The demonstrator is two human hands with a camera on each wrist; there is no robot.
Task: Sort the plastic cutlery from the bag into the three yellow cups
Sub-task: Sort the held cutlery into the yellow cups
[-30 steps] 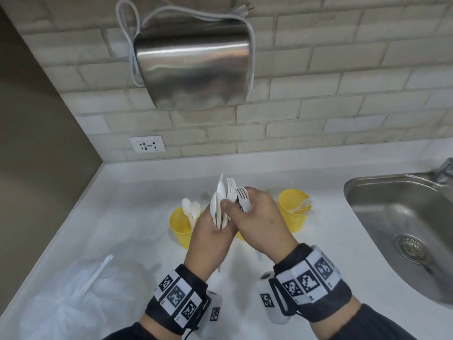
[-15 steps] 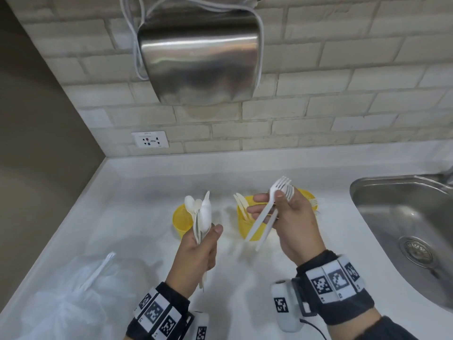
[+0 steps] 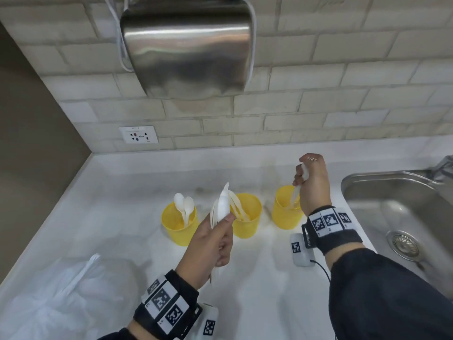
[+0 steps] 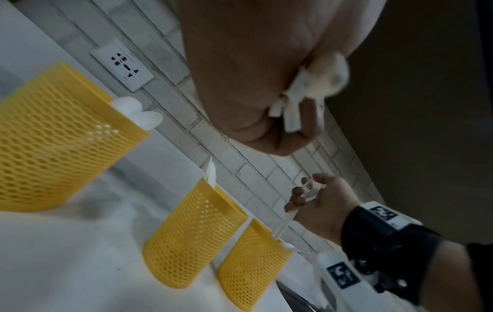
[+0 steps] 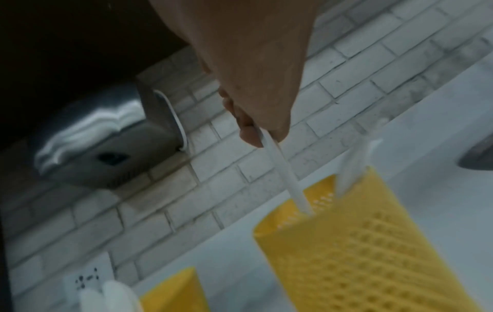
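Note:
Three yellow mesh cups stand in a row on the white counter. The left cup [image 3: 180, 225] holds spoons [image 3: 183, 204], the middle cup [image 3: 247, 218] holds knives, and the right cup [image 3: 284, 212] holds a fork [image 5: 354, 162]. My left hand [image 3: 220, 233] grips a bundle of white cutlery [image 3: 221, 207] upright in front of the left and middle cups; its handle ends [image 4: 290, 105] stick out below my fist. My right hand [image 3: 308, 179] pinches white forks [image 5: 282, 168] above the right cup [image 5: 373, 242], with the handle ends dipping into its mouth.
A clear plastic bag [image 3: 56, 303] with more cutlery lies at the near left of the counter. A steel sink [image 3: 397, 209] is at the right. A steel hand dryer [image 3: 186, 45] hangs on the brick wall above a socket [image 3: 138, 134].
My right hand pulled forks out of the bundle and carried them right, over the right cup, and turned them handle-down. My left hand kept the rest and drew slightly back.

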